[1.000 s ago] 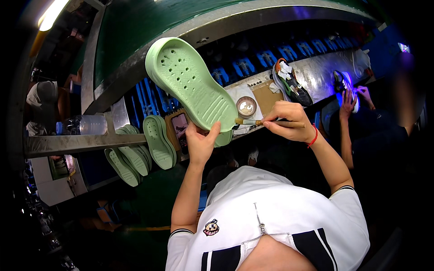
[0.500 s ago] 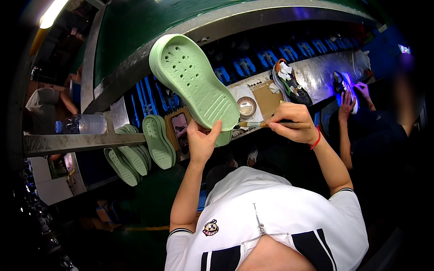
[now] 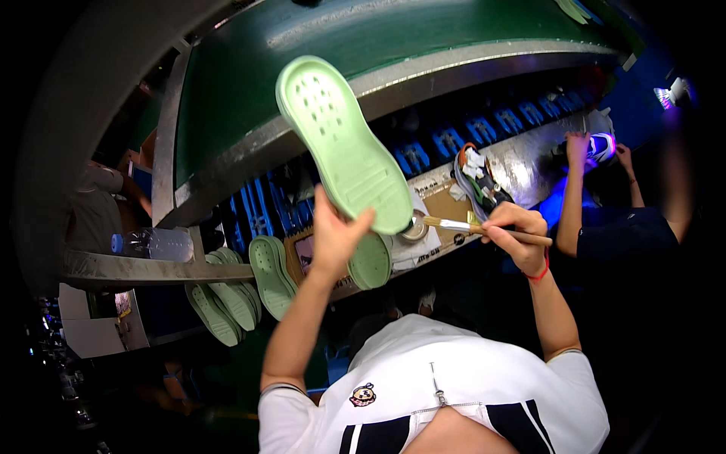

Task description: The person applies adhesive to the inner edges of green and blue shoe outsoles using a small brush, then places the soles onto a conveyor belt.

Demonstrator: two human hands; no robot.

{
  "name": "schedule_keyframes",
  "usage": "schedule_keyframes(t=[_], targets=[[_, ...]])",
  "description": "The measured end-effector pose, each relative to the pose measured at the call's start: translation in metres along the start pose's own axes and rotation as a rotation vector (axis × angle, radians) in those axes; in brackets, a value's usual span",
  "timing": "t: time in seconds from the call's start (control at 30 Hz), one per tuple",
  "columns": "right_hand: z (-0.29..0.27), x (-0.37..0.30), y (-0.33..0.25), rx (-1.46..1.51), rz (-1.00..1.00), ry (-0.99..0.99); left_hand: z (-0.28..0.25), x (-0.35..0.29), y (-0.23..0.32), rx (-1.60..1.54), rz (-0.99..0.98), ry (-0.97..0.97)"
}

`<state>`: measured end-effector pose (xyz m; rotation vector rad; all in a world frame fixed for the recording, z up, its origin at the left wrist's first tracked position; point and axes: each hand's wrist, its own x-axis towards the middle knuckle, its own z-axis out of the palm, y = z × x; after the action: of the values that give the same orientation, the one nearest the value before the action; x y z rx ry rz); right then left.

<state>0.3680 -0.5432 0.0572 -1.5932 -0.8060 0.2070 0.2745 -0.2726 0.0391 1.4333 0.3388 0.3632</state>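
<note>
My left hand (image 3: 333, 233) grips the sole (image 3: 354, 155), my right hand (image 3: 518, 236) the brush (image 3: 456, 225), its tip close by the near end. Likely edge-brushing; next stroke calls for a steady sole.

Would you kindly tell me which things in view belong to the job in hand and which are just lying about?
Seemingly in use:
green sole, in the left hand
brush, in the right hand
round dish, by the brush's tip
other green soles, likely belonging too

Probably just lying about:
clear bottle, on its side
multicoloured shoe, on the bench
</note>
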Motion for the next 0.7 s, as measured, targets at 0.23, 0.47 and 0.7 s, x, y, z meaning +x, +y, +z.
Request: schedule_keyframes(t=[0.23, 0.47, 0.7], targets=[[0.002, -0.006, 0.010, 0.109, 0.078, -0.022, -0.059, 0.240, 0.129, -0.086, 0.036, 0.442], [0.026, -0.037, 0.073, 0.060, 0.329, 0.005, -0.011, 0.058, -0.021, 0.342, 0.570, 0.052], [0.065, -0.036, 0.154, -0.146, 0.308, -0.028, -0.086, -0.112, -0.222, 0.826, -0.326, 0.246]])
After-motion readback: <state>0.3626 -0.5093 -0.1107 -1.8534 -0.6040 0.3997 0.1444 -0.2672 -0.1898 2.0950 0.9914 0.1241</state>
